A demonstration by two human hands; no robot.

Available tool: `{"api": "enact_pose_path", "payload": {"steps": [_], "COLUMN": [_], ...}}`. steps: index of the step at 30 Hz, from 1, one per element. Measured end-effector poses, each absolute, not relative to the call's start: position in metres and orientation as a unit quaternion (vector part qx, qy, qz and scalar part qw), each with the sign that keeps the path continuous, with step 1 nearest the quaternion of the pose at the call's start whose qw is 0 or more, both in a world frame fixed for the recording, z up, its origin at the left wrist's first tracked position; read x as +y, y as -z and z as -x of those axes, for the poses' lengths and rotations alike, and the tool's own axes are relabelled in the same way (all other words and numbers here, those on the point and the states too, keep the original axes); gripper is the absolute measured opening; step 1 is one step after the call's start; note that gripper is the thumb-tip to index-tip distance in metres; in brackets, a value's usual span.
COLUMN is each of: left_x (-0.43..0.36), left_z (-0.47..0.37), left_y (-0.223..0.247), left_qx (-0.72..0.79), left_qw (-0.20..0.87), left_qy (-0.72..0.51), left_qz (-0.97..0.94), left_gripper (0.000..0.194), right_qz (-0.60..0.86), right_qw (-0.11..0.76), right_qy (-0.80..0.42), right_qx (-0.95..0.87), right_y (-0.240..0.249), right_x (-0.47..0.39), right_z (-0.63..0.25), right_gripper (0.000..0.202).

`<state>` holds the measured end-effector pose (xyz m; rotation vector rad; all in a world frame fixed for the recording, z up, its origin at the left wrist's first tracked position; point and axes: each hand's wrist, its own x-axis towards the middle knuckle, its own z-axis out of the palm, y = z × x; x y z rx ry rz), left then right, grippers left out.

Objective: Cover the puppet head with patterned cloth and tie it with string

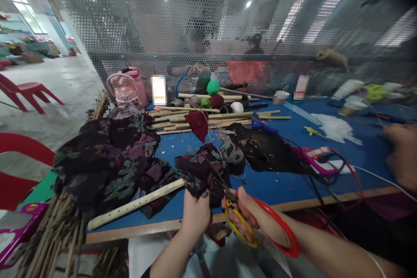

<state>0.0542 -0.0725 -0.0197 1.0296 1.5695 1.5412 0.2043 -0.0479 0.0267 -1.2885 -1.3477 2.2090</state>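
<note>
Blue table [257, 193] with a wooden edge, bearing at left a broad, rumpled dark cloth [110, 152] printed with grey-green leaves and mauve flowers. Across its near side lies a pale, dark-speckled wooden stick [137, 204], its far end beside a gathered dark printed bundle [193, 163]. Creased and bunched, this bundle sits near the front middle of the table, grasped by the curled fingers of the left hand [197, 210]. Fingers of the right hand [249, 213] grip red-and-yellow-handled metal scissors [232, 194], blades against the bundle.
</note>
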Motion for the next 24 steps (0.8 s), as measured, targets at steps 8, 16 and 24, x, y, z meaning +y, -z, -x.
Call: {"api": "enact_pose_path", "payload": {"steps": [8, 16, 24], "left_x": [-0.071, -0.071, -0.071], "left_z": [-0.058, -0.058, -0.059], "left_y": [0.029, 0.022, 0.013], "left_qx": [0.572, 0.571, 0.571], "left_qw": [0.365, 0.386, 0.384], "left_qy": [-0.615, -0.578, -0.535], "left_qz": [-0.402, -0.436, -0.490], "left_gripper": [0.019, 0.020, 0.027], "right_qz": [0.452, 0.442, 0.453], "right_qw": [0.119, 0.100, 0.065], "right_qy": [-0.754, -0.743, -0.770], "right_qx": [-0.462, -0.493, -0.445], "right_y": [-0.031, -0.033, -0.048], "right_x": [-0.039, -0.038, -0.030], "right_z": [-0.198, -0.204, -0.210], "right_gripper": [0.073, 0.069, 0.067]}}
